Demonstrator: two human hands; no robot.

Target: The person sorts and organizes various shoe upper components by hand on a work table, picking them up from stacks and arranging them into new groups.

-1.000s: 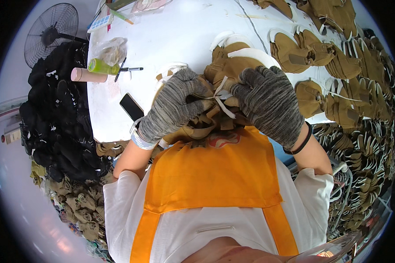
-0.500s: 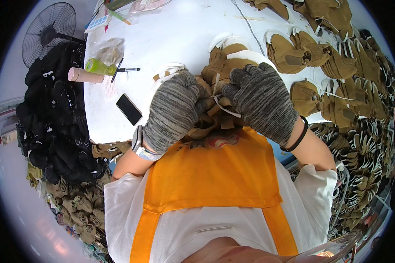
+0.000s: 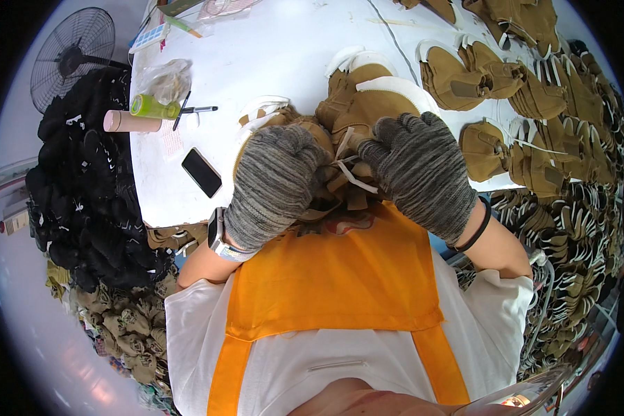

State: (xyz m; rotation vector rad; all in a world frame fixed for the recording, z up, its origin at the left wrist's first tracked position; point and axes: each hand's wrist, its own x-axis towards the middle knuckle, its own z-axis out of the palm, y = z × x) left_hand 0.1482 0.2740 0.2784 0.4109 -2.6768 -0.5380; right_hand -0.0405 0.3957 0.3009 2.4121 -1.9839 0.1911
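Because my left hand (image 3: pixel 277 180) and right hand (image 3: pixel 426 173) bend inward with their backs upward, most fingertips are tucked from sight, and I cannot tell whether either one is pinching; the fingers are curled rather than spread. Both wear close-fitting knit gloves (image 3: pixel 256 208) of streaky grey and black yarn. Between and just beyond them, at the near side of the smooth white table (image 3: pixel 291 55), lie brown shoe uppers (image 3: pixel 381 107), matt and suede-like, their rounded toes edged by broad white crescents (image 3: pixel 402 90). A narrow, flat white strip (image 3: pixel 359 180) shows in the gap between my hands, one end slanting down to the right above darker, crumpled brown folds. My plain orange apron (image 3: pixel 333 291) spreads just below. To the right stand stacked uppers (image 3: pixel 454 78), curved and nested; to the left lie a rounded-cornered black phone (image 3: pixel 201 172), a pale pink cylinder (image 3: pixel 128 122), a translucent lime bottle (image 3: pixel 152 107) and a wrinkled clear bag (image 3: pixel 165 82).
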